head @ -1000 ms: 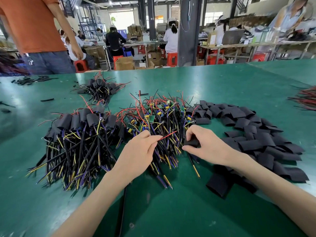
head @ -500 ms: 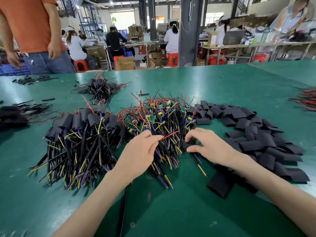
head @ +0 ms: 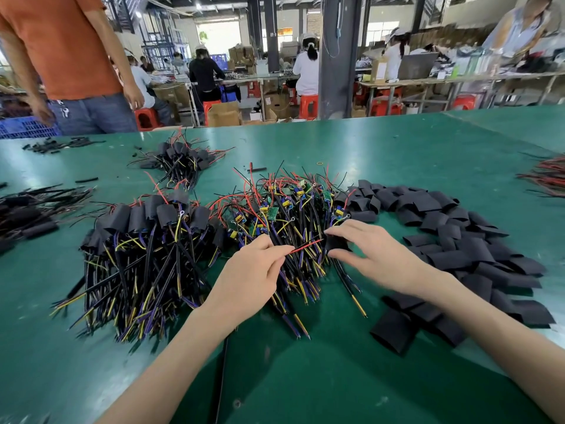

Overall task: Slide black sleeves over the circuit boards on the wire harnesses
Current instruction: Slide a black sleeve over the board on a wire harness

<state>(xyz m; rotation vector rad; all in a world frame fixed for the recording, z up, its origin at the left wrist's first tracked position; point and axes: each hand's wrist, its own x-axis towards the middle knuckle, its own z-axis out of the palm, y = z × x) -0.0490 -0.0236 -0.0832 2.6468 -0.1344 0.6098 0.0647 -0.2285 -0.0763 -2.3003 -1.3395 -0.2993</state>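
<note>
Pinching red wire in left hand, tip aimed at 3 o'clock — straight toward sleeve, held between thumb and fingers of right hand just beside it, above harness pile.

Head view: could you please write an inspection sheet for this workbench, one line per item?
Surface: green table, glossy.
Job's things: unsleeved harnesses piled at centre; sleeved harnesses piled left; loose black sleeves heaped right.
Clutter: tubing scraps and a small sleeved bundle farther back; red wires at right edge.
Grippers: left hand pinches a red wire; right hand holds one black sleeve.
Cables: black cable lies on the table toward the near edge.
Surroundings: person in orange shirt stands across the table; seated workers at benches behind.
</note>
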